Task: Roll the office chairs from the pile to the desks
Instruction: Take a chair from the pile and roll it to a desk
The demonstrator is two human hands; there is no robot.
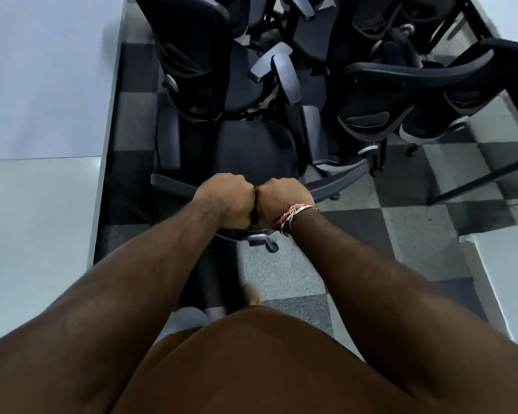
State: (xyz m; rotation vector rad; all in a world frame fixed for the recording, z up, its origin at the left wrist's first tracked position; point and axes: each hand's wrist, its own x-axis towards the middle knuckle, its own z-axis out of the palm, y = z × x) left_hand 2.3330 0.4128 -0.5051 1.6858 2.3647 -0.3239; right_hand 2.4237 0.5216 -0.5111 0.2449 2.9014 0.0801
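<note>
Two hands, left hand (226,198) and right hand (281,201), grip the top edge of the nearest chair's (248,150) backrest, knuckles touching, each grip clenched around the rim. That chair stands at 12 o'clock from the person, on the checkered floor (416,234), touching the pile of chairs (341,70) beyond. One desk (42,115) lies at 9 o'clock.
</note>
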